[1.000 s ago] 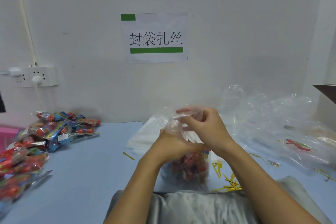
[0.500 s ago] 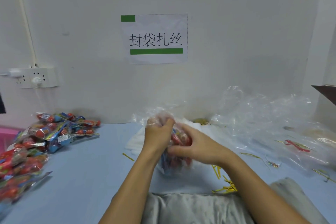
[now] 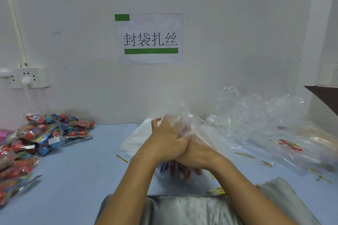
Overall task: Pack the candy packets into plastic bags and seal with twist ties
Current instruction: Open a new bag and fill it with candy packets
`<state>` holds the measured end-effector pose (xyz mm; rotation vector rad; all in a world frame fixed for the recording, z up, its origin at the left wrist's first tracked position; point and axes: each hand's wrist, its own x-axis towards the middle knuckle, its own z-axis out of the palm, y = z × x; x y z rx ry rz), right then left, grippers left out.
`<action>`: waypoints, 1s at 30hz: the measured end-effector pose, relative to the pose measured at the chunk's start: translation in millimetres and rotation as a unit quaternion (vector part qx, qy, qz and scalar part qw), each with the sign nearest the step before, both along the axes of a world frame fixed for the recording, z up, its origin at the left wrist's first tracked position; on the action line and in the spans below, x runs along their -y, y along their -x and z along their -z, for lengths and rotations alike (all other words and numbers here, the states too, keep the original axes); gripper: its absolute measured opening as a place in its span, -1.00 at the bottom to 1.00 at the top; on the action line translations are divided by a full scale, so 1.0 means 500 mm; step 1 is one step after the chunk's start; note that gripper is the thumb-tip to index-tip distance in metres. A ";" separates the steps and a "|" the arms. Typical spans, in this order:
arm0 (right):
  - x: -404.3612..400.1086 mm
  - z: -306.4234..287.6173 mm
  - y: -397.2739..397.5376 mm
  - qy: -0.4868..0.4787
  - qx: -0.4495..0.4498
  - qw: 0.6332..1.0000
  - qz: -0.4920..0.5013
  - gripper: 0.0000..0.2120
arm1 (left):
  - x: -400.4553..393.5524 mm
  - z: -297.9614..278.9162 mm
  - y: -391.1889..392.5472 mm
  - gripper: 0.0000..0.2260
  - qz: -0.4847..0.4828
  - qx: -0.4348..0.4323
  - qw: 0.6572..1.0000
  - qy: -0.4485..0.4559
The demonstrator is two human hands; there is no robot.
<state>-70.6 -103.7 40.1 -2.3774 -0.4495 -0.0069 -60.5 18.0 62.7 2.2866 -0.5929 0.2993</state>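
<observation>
Together, two hands (image 3: 182, 147) round one bag (image 3: 184, 124)

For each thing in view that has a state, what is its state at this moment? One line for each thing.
Left hand: grips the bag's upper part.
Right hand: grips the bag from the right.
Plastic bag: held by both hands, red candy inside, no tie visible on it.
Candy packets: loose pile on the left, unpacked.
Twist ties: loose on the table.
Empty bags: crumpled heap on the right.
Wall socket: one plug inserted.
</observation>
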 end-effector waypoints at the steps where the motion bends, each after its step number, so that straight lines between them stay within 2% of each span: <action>1: 0.001 0.000 0.000 -0.005 0.001 1.000 0.004 -0.70 | 0.002 -0.001 0.001 -0.95 -0.010 0.058 0.998 -0.019; 4: 0.006 0.000 -0.004 0.032 -0.011 0.999 0.007 -0.70 | 0.015 0.006 -0.002 -0.85 -0.006 0.156 0.986 -0.064; 6: 0.009 0.003 -0.009 0.054 -0.013 0.998 0.002 -0.64 | 0.029 0.015 -0.004 -0.82 0.017 0.133 0.988 -0.075; 8: 0.008 0.006 -0.013 0.027 0.003 1.000 0.000 -0.70 | 0.040 0.017 0.000 -0.80 0.020 0.040 0.999 -0.001; 9: 0.007 0.009 -0.014 -0.026 0.014 1.000 0.003 -0.79 | 0.042 0.015 0.000 -0.75 0.012 0.012 0.999 0.051; 11: 0.009 0.015 -0.018 -0.165 0.032 0.986 0.007 -0.84 | 0.033 0.012 -0.002 -0.66 -0.012 -0.016 0.987 0.162; 13: 0.010 0.018 -0.024 -0.215 0.038 0.976 0.015 -0.81 | 0.022 0.009 -0.007 -0.72 -0.014 -0.043 0.976 0.212; 15: 0.005 0.018 -0.025 -0.189 0.020 0.981 0.027 -0.85 | 0.016 0.015 -0.016 -0.76 -0.006 -0.033 0.985 0.169; 17: 0.004 0.016 -0.028 -0.117 0.024 0.992 0.044 -0.90 | 0.008 0.026 -0.032 -0.79 -0.026 -0.009 0.991 0.133; 19: 0.003 0.013 -0.027 -0.021 0.048 0.996 0.073 -0.96 | 0.006 0.029 -0.036 -0.85 -0.020 -0.011 0.990 0.137; 23: -0.001 0.010 -0.037 0.124 0.116 0.981 0.098 -0.76 | 0.025 0.030 -0.024 -0.76 0.008 -0.005 0.995 0.104; 25: 0.003 0.014 -0.037 0.149 0.133 0.973 0.115 -0.67 | 0.034 0.029 -0.016 -0.69 0.017 0.028 0.995 0.092; 26: 0.006 0.016 -0.039 0.132 0.127 0.976 0.115 -0.65 | 0.037 0.029 -0.013 -0.68 0.025 0.039 0.995 0.086; 30: 0.006 0.007 -0.033 0.101 0.058 0.989 0.095 -0.70 | 0.042 0.034 -0.010 -0.68 0.061 0.046 0.992 0.100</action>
